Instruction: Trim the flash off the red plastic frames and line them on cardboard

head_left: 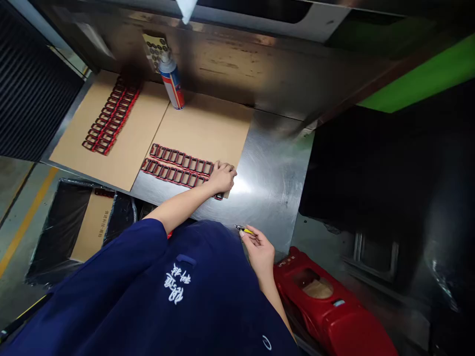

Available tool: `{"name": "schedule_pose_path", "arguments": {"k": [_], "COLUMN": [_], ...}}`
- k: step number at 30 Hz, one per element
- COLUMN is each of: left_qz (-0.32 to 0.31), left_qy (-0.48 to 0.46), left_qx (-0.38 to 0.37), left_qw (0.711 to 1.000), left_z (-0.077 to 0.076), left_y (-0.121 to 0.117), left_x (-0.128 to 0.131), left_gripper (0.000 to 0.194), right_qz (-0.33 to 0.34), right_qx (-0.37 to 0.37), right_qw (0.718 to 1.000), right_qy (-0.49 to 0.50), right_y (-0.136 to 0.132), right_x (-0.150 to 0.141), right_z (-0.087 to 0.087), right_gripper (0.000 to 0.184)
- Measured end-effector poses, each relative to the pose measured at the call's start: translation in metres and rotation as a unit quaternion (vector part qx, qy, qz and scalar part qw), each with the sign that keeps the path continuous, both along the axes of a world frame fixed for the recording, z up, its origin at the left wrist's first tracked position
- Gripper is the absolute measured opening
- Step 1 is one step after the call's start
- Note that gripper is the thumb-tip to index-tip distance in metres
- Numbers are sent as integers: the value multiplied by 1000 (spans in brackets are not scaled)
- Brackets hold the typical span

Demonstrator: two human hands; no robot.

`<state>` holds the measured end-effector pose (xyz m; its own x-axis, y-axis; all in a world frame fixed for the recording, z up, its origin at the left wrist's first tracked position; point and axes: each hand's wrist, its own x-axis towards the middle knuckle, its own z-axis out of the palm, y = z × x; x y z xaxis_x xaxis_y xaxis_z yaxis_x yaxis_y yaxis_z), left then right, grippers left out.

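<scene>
Resting over the right end of two rows of small red-and-black rectangular frames [178, 175], the left hand [222, 177] has its palm down and its fingers bent; cannot tell whether it grips a frame, since the hand covers that spot. One dark frame end shows just on the near side of the wrist. The right hand [261, 251], at the near edge of the metal table, is narrowed, thumb and fingers pinching a slim yellow-and-black pen-like tool [244, 229] whose tip points left; exact type not resolvable. Both rows run side by side from left to right, slightly slanted, on the right-hand tan cardboard sheet [211, 123], the nearer row along its near edge. A second pair of rows of red-and-black frames [111, 116] lies on the left-hand tan cardboard sheet [137, 143], running from far to near. A white, blue and red spray can [172, 83] stands upright at the far edge of the right-hand sheet, near the metal wall [230, 64]. Behind it is a yellowish card with round dark spots [155, 47]. Bare brushed-metal tabletop [270, 173] shows to the right of the sheets. Below the table at near left: a black-lined container [52, 222] with a printed cardboard piece [91, 222]. At near right: a red plastic object with an oval opening [334, 311].
</scene>
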<state>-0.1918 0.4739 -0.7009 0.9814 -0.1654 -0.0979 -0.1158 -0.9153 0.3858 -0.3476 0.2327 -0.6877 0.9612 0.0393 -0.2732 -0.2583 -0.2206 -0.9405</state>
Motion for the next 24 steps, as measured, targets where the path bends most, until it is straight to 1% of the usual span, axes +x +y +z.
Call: {"name": "schedule_pose_path", "arguments": {"k": [3,8,13,18,21,24], "left_qz": [9,24,30,40,43,50], "left_qy": [-8,-19,-23,-26,-30,-52], "left_qx": [0,-4,-6,-16,-36,-62], "left_qw": [1000,1000,999,999,998,996], "left_z": [-3,-4,-6,-8,-2,11], "left_y": [2,3,4,4,6,15], "left_x": [-2,-5,-7,-8,-9,-18], "left_gripper": [33,34,33,31,30,39], "right_qz": [1,-4,-15,-7,3,7], "right_qx": [-7,-17,-20,-19,-28,-53], "right_qw": [1000,998,997,997,998,998], "right_qy": [28,58,71,70,53,23], "right_y": [9,14,14,19,25,33], "right_x": [0,-3,-8,-9,-6,-4], "right_z": [-6,-8,-11,-18,-26,-37], "right_gripper": [59,65,66,66,65,62]}}
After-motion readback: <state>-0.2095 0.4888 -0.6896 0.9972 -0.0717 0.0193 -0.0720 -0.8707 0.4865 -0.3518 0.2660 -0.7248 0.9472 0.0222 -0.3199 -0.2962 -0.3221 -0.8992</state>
